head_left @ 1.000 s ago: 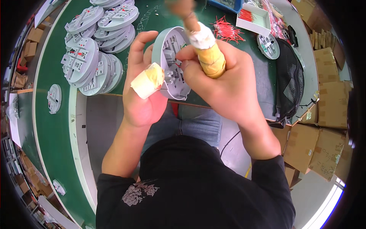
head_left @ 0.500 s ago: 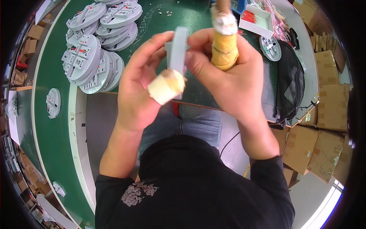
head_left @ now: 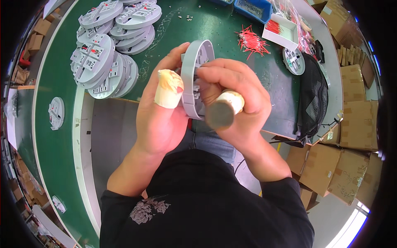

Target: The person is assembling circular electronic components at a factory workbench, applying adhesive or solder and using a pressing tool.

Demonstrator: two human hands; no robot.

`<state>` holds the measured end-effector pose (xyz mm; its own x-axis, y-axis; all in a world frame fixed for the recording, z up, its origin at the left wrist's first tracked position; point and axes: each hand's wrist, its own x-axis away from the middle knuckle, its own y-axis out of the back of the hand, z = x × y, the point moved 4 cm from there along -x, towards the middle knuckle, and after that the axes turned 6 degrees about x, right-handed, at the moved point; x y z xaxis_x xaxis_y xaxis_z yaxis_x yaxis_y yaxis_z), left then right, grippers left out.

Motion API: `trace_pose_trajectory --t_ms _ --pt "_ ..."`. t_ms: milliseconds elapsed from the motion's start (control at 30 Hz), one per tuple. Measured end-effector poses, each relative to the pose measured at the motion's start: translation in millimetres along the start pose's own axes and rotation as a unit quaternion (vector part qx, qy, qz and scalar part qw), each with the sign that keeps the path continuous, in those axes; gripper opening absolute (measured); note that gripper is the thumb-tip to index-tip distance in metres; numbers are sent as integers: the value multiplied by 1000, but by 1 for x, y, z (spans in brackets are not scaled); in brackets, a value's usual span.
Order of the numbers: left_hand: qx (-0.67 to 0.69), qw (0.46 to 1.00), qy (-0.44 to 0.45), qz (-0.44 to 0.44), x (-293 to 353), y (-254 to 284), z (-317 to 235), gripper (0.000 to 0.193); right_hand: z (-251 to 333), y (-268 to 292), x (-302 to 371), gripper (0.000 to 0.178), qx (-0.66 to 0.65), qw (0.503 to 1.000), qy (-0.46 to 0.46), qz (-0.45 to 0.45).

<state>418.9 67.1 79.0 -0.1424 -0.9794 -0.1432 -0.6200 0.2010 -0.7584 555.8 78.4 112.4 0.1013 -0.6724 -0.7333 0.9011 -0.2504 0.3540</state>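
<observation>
My left hand (head_left: pixel 159 118) grips a round grey plastic housing (head_left: pixel 189 82), held on edge above the bench's front edge. Its rim faces left and its fitted inner side faces right. The left thumb is wrapped in a pale yellow and white covering (head_left: pixel 168 89). Closed round a stubby handle (head_left: pixel 221 114) wrapped in yellow and white tape, with a dark round end pointing up at me, is my right hand (head_left: pixel 250 99). Its fingertips reach to the housing's inner side. The working end of this tool is hidden.
Stacked round grey housings (head_left: pixel 93 62) stand at the left of the green bench (head_left: pixel 198 25). Red wires (head_left: pixel 251 41) lie at the right, near a white box (head_left: pixel 285 33) and a blue bin (head_left: pixel 254 10). A black mesh bag (head_left: pixel 314 95) hangs over the right edge.
The housing has turned, so its inner side now shows. My right hand has tipped the handle from upright to end-on toward me, and moved lower. The red wire pile has come into view.
</observation>
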Motion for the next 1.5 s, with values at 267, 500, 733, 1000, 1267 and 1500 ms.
trace_pose_trajectory --t_ms 267,500,733,1000,1267,1500 --pt "-47 995 -87 -7 1 -1 3 55 4 6 0 11 -73 986 -146 26" --pt "-149 982 -116 -16 5 2 -1 58 5 10 -5 11 -177 943 -274 69" --pt "-22 996 -90 1 3 0 2 54 -1 10 -2 16 -158 955 -228 109" --pt "18 999 -38 12 3 8 -2 53 -2 11 -4 17 -189 952 -215 110" --pt "-74 995 33 55 8 23 -12 43 -4 18 -2 13 -154 957 -185 161" --pt "-33 980 145 132 21 25 -32 33 11 22 -11 20 -207 886 -272 313"
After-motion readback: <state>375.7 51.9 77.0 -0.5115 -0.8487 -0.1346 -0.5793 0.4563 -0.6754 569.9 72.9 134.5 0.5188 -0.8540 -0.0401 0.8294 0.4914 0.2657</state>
